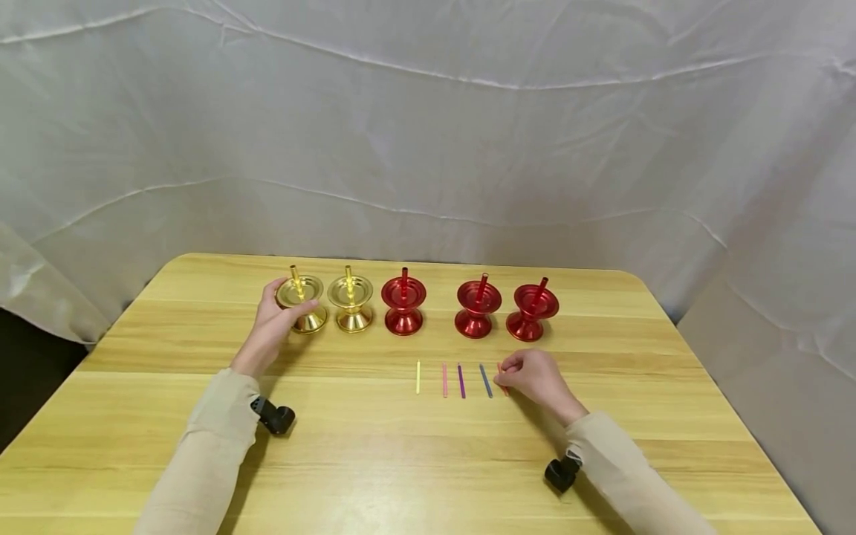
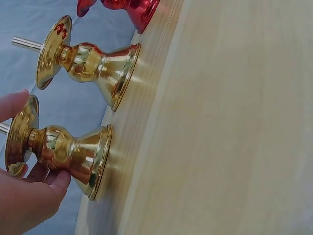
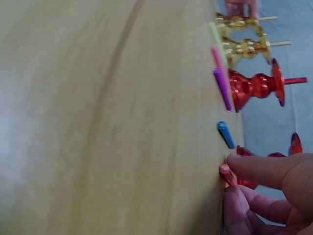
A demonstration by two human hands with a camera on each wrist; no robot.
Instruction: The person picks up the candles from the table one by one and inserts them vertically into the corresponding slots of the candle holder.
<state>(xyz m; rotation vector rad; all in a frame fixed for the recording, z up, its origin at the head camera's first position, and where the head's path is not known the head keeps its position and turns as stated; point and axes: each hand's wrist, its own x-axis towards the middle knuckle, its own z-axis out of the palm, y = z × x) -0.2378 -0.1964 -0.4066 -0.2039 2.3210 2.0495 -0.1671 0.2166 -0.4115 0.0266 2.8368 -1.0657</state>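
My left hand (image 1: 269,327) grips the leftmost gold candle holder (image 1: 310,321) around its side, thumb at the dish and fingers at the waist in the left wrist view. The holder stands upright, with a thin tube rising from its dish. My right hand (image 1: 540,377) pinches a thin red candle (image 3: 227,174) between thumb and fingers, low at the tabletop. Left of that candle lie a blue candle (image 1: 486,380), a purple candle (image 1: 461,380), a pink candle (image 1: 444,380) and a yellow candle (image 1: 417,377), side by side.
A second gold holder (image 1: 354,319) stands just right of the gripped one. Further right along the same row are three red holders: one in the middle (image 1: 403,321), another (image 1: 472,325), and the rightmost (image 1: 524,327). Behind the wooden table (image 1: 374,453) hangs a pale curtain (image 1: 428,148).
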